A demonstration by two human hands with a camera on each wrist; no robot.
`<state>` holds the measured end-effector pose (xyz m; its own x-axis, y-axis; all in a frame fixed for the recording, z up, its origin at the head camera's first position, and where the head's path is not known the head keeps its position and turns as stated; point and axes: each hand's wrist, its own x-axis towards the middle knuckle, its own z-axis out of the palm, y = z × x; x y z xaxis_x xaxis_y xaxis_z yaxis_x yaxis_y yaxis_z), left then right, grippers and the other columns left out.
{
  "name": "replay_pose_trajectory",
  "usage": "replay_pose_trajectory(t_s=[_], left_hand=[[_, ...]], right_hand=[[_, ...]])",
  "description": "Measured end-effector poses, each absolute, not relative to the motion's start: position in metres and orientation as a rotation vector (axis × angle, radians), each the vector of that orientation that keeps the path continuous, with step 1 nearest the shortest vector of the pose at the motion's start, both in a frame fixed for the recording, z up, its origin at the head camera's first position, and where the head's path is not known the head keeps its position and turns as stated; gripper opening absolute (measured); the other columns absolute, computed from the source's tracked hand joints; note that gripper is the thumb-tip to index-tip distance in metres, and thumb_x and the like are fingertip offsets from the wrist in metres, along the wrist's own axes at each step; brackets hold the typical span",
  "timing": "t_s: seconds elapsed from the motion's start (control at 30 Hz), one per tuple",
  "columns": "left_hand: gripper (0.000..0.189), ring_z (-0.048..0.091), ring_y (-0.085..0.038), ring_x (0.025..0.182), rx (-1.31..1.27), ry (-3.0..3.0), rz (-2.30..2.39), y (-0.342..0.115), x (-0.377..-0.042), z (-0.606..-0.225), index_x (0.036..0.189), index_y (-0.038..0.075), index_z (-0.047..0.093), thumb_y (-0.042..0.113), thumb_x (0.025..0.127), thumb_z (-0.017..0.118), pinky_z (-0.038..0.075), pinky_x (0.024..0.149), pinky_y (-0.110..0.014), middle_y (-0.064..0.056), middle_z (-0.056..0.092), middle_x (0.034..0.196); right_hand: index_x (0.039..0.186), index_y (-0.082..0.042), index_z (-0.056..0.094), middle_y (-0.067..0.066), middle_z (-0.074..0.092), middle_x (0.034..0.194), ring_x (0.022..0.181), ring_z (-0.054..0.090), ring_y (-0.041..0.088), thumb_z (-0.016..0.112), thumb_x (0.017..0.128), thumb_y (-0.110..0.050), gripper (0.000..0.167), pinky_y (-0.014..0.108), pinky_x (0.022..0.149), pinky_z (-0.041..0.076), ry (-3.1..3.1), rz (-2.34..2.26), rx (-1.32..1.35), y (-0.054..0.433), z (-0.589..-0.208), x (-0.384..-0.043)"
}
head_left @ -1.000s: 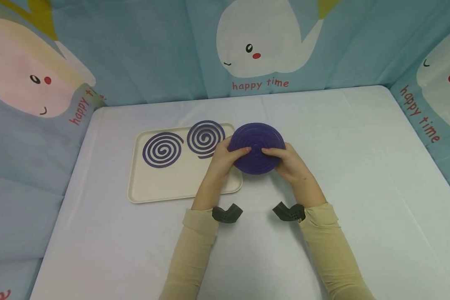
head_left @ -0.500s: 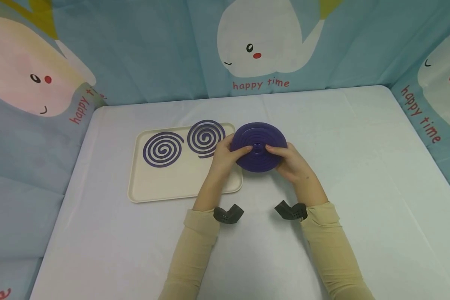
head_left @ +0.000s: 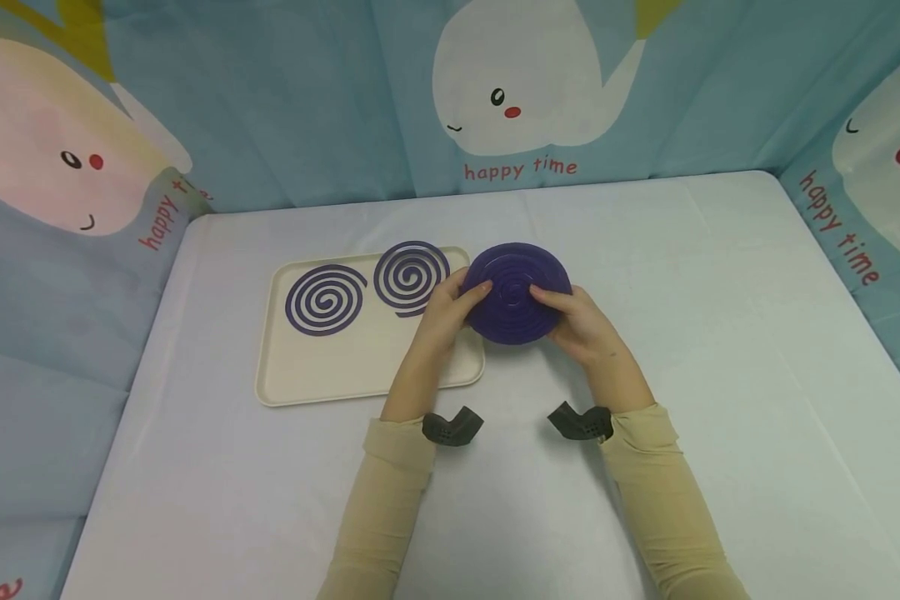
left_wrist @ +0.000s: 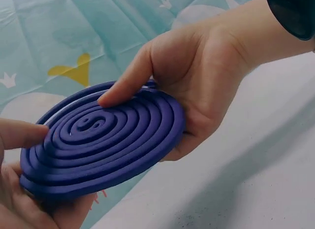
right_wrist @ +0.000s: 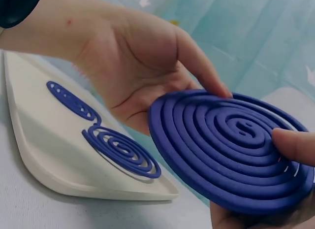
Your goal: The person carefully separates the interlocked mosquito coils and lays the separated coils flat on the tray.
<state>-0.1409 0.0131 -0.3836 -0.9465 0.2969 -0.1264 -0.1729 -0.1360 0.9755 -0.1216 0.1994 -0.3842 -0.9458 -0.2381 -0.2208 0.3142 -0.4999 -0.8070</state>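
A round purple mosquito coil [head_left: 513, 312], two spirals nested together, is held above the table by both hands. My left hand [head_left: 441, 310] grips its left edge, thumb on the top face and fingers underneath. On the opposite edge my right hand [head_left: 583, 325] holds it in a similar way, with the thumb nearer the centre. Both wrist views show the nested coil [left_wrist: 142, 135] from close up, its double centre lying between the thumbs [right_wrist: 295, 146]. The fingers beneath are partly hidden.
Left of the hands lies a cream tray [head_left: 330, 375]. Two separated spiral coils rest on it, a left coil [head_left: 326, 302] and a right coil [head_left: 411, 277] reaching over the far rim. A white cloth covers the table [head_left: 720, 375]; a printed blue curtain [head_left: 330, 100] stands behind.
My left thumb has slid outward from near the coil's centre toward its left side. The coil has tilted slightly back and forth. The tray and its coils have stayed put.
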Motion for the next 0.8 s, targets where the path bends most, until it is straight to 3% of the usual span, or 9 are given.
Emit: replay_pose_trajectory(t_s=[0.17,0.53,0.8], left_hand=[[0.036,0.06,-0.029,0.107,0.114,1.966,2.146,0.016,-0.141,-0.386,0.121,-0.006,0.056,0.004,0.087,0.064,0.049,0.092,-0.03,-0.022,0.061,0.117],[0.032,0.058,-0.025,0.107,0.199,2.118,2.152,0.022,-0.137,-0.385,0.114,-0.006,0.061,0.005,0.084,0.068,0.045,0.095,-0.028,-0.019,0.064,0.111],[0.024,0.062,-0.026,0.095,0.219,2.188,2.131,0.023,-0.135,-0.382,0.105,-0.007,0.062,0.005,0.085,0.067,0.052,0.085,-0.028,-0.02,0.065,0.103]], right_hand=[[0.094,-0.012,0.066,0.0,0.065,0.099,0.098,0.058,0.013,0.049,0.089,0.005,0.024,0.024,0.089,0.046,1.554,-2.459,0.145,0.196,-0.383,-0.12],[0.094,-0.006,0.064,-0.003,0.068,0.084,0.08,0.065,0.01,0.064,0.083,0.002,0.013,0.022,0.074,0.054,1.894,-2.484,0.334,0.187,-0.385,-0.119],[0.099,-0.001,0.063,-0.003,0.069,0.083,0.079,0.067,0.011,0.066,0.083,0.002,0.017,0.022,0.074,0.055,1.874,-2.491,0.448,0.186,-0.386,-0.12]])
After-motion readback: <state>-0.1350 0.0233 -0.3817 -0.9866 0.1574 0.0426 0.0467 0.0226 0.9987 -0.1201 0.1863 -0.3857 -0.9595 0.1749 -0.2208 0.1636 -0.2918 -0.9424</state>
